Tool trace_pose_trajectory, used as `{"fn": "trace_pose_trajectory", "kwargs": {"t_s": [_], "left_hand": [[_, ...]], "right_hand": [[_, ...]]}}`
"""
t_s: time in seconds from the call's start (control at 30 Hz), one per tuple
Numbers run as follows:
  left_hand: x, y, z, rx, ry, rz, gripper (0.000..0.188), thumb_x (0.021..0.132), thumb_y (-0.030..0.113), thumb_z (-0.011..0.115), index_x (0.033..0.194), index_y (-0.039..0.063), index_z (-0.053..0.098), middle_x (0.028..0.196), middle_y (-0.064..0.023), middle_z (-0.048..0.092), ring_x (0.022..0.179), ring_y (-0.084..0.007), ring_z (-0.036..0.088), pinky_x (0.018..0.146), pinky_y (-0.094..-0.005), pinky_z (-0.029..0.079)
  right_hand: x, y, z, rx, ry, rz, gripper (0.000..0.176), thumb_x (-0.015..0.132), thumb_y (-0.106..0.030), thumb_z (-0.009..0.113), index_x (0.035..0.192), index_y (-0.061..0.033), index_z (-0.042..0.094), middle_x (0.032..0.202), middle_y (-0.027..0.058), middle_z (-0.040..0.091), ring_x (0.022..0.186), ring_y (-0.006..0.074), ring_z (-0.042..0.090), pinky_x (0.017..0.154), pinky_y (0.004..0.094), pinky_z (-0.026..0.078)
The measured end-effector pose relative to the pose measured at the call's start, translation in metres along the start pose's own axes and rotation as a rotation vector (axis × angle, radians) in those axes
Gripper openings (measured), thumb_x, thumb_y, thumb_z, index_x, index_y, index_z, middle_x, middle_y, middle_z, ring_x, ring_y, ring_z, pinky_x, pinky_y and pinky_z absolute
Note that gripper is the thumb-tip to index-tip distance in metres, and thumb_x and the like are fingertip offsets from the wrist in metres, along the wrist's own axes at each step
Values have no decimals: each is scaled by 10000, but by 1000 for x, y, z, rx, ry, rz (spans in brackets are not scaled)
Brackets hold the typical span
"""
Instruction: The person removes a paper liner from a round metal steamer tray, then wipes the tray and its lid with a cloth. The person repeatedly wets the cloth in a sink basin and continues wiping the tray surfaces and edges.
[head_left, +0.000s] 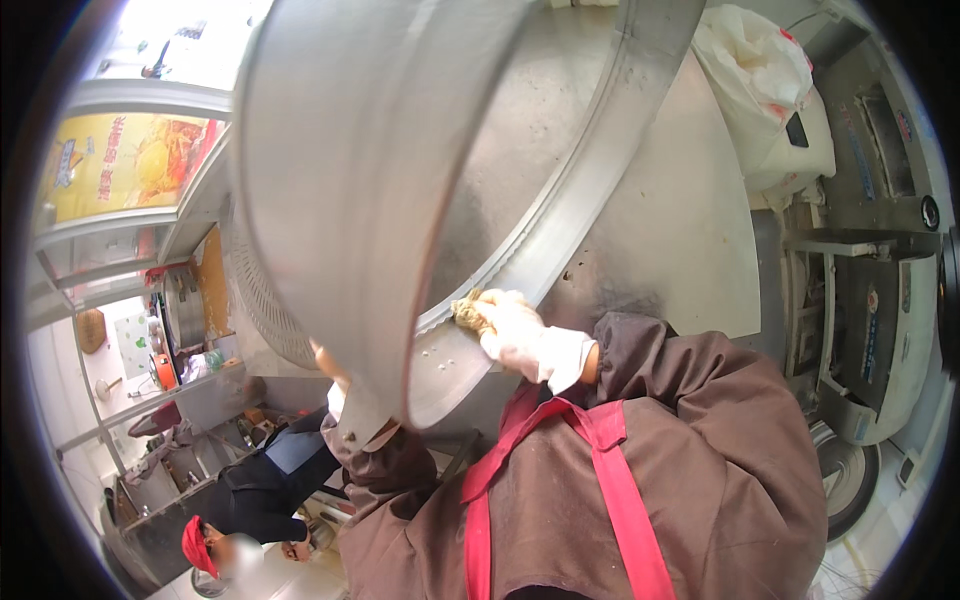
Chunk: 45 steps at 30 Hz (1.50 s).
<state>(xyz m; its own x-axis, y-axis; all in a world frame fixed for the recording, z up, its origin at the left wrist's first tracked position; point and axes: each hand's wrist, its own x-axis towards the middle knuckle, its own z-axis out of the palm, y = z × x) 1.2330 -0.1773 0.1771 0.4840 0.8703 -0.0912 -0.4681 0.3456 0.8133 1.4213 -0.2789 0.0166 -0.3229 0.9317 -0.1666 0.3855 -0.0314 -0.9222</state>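
A large curved metal band (352, 150), a round steamer-like ring, stands tilted before me. My left hand (332, 369) is at its lower left side, mostly hidden behind the metal; only part of the fingers and a white glove or cuff show. My right hand (517, 334), in a whitish glove, is closed on a tan, rough scrubbing pad or wad (469, 311). The wad lies against the inner face of the ring's lower rim (555, 217). Small white bits stick to the metal just left of it. A perforated metal piece (262, 300) shows behind the band.
Under the ring is a metal worktop (682, 225). A white plastic bag (757, 75) lies on a pale sack-like bundle at the upper right, beside metal equipment (877, 330). At the lower left, a co-worker in a red cap (199, 546) bends over a pale surface.
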Motion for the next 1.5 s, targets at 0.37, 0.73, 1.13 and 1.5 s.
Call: {"fn": "trace_pose_trajectory", "kwargs": {"t_s": [0.37, 0.73, 1.13, 1.5], "left_hand": [[-43, -3, 74, 472, 174, 169, 705, 861, 663, 699, 1041, -15, 620, 845, 2, 635, 754, -88, 565, 637, -258, 465], [-75, -16, 52, 642, 227, 323, 385, 939, 250, 736, 1234, 75, 563, 1145, -13, 614, 1017, -139, 577, 908, -292, 463], [-56, -26, 19, 279, 112, 280, 472, 919, 547, 680, 1129, 130, 608, 933, -9, 636, 830, -156, 589, 787, -336, 484], [20, -7, -22, 380, -352, 246, 746, 977, 699, 435, 841, -19, 587, 540, -79, 530, 396, -167, 443, 386, -309, 336]], "right_hand": [[-54, -116, -125, 350, -520, -408, 392, 893, -177, 615, 1242, -6, 561, 1152, 163, 602, 1048, 333, 591, 909, 427, 499], [-33, -168, -243, 330, 235, -750, 377, 946, -154, 660, 1266, -11, 520, 1031, 98, 647, 918, 232, 657, 812, 361, 558], [130, 5, -440, 1828, 559, -451, 268, 979, -193, 436, 971, -1, 624, 901, 143, 631, 882, 324, 642, 853, 469, 562], [59, -36, -386, -437, 1064, -837, 439, 906, -33, 608, 1322, -174, 626, 1164, 2, 645, 939, 159, 610, 813, 306, 492]]}}
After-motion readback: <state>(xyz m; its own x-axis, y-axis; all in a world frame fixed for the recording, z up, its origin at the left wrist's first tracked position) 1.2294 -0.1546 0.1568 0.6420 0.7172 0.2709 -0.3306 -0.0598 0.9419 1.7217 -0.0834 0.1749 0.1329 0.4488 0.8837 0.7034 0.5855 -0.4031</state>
